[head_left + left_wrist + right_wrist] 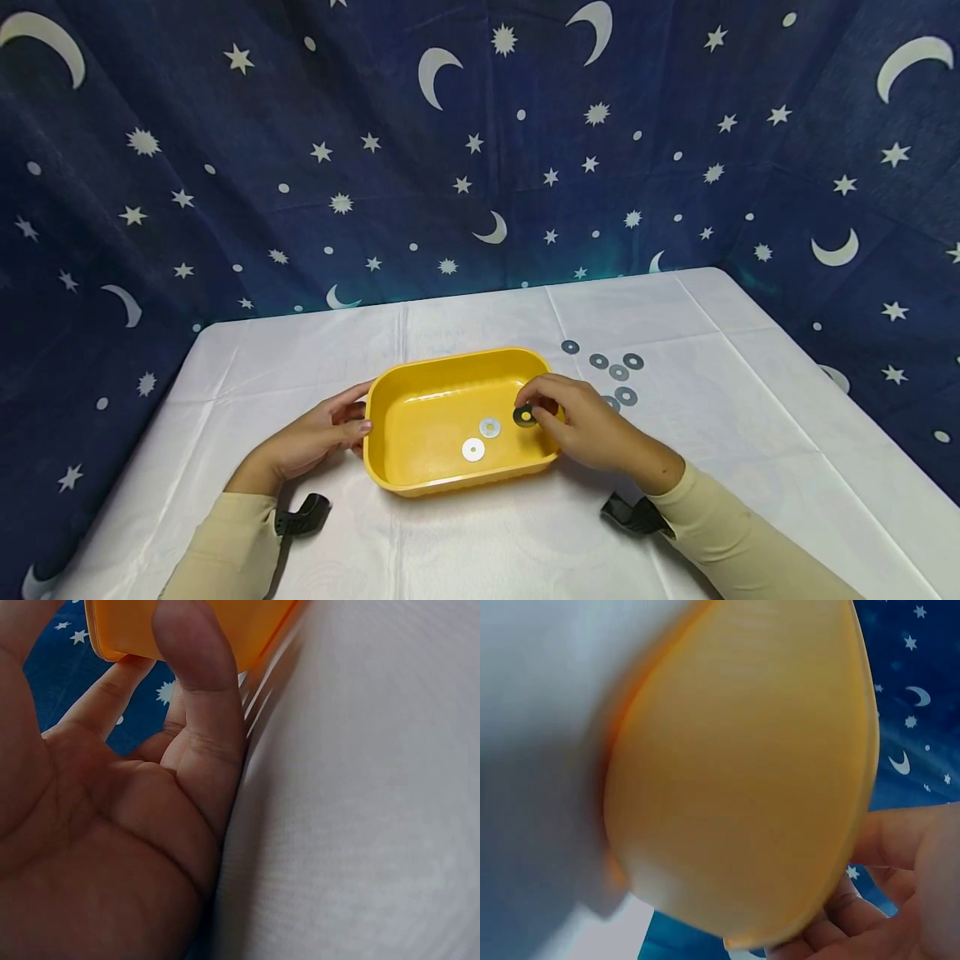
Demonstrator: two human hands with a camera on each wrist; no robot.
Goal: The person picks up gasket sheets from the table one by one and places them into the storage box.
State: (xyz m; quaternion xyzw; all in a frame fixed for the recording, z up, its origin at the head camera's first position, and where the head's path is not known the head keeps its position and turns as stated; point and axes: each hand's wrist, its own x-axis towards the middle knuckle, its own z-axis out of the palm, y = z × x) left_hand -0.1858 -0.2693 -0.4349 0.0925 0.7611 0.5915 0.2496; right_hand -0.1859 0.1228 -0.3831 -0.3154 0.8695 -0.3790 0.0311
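Note:
A yellow plastic tray (427,479) stands on the white cloth. At its left end, my left hand (318,433) holds the wall, thumb and fingers at the rim; the left wrist view shows the fingers against the tray (124,630). My right hand (585,421) reaches over the right rim and pinches a dark flat washer (518,419) inside the tray. Two lighter washers lie on the tray floor, one nearer the middle (490,428) and one closer to the front (473,450). The tray's outer wall (735,780) hides the washer in the right wrist view.
Several grey washers (626,396) lie loose on the cloth right of the tray, some close to the right hand. The white-covered table (465,550) ends at the back against a dark blue curtain (390,167) with moons and stars.

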